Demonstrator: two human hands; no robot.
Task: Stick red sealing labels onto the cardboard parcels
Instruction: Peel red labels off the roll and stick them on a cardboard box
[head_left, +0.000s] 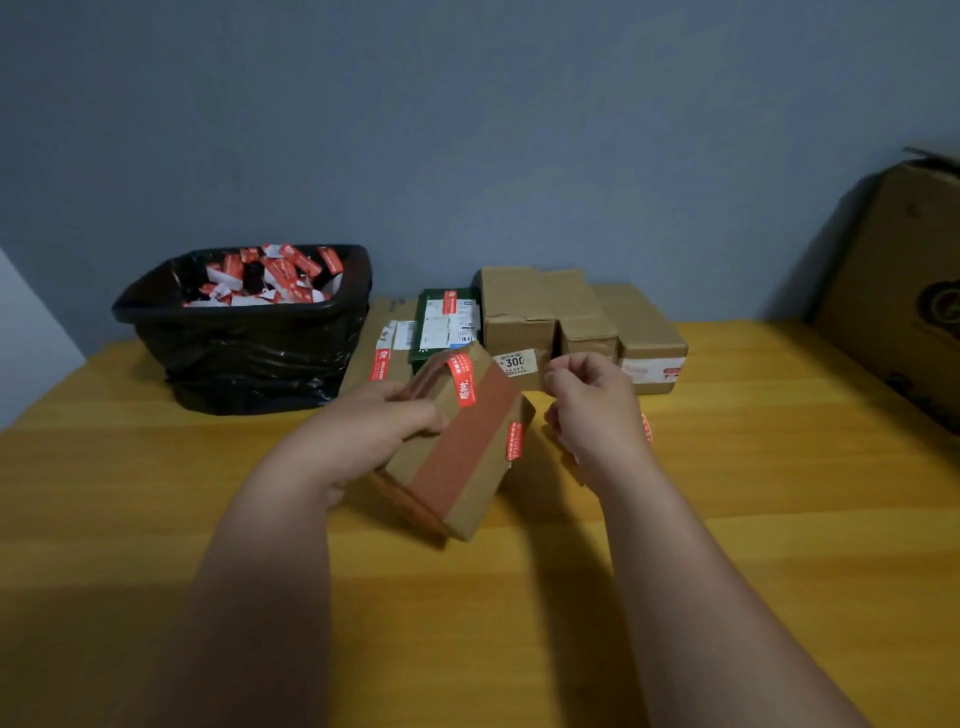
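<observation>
My left hand (387, 423) grips a cardboard parcel (457, 457) tilted above the yellow table (779, 493). A wide brown tape band runs along its top. One red sealing label (465, 382) lies across the parcel's far edge, and a second red label (514, 440) sits on its right edge. Just right of the parcel, my right hand (595, 410) hovers with curled fingers. A bit of red label material (645, 427) shows behind it; whether the hand holds it is hidden.
A black-lined bin (244, 332) full of red and white label backings stands at the back left. A row of cardboard boxes (576, 317), a green box (447, 322) and a flat parcel (384, 343) line the wall. A large carton (904, 280) stands far right.
</observation>
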